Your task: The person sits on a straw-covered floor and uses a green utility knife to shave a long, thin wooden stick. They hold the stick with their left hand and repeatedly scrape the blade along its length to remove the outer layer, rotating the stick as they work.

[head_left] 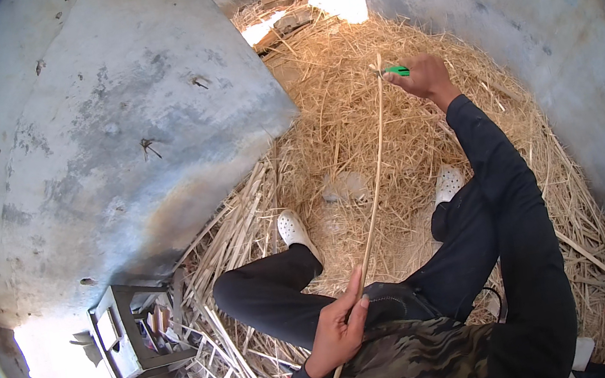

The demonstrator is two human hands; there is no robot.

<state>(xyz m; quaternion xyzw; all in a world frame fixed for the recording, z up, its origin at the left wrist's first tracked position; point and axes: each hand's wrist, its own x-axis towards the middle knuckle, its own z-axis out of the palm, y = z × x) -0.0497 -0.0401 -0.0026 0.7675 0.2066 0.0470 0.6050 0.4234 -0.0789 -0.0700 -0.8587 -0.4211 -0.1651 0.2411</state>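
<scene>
Your camouflage garment [415, 349] lies nearest the camera. Pale, stained walls [95, 127] flank the straw [338, 136] heaped on the floor before you. To your left, an open-fronted cabinet [127, 359] contains small items [160, 321], too jumbled to identify. The long pale strip [378, 179] extends from your lap, above the straw. Your left hand [338, 331] grasps it near its lower end, thumb against fingers. Your right hand [425, 78] is clenched around the green-handled tool [398, 71], whose head meets the strip near its upper end.
</scene>
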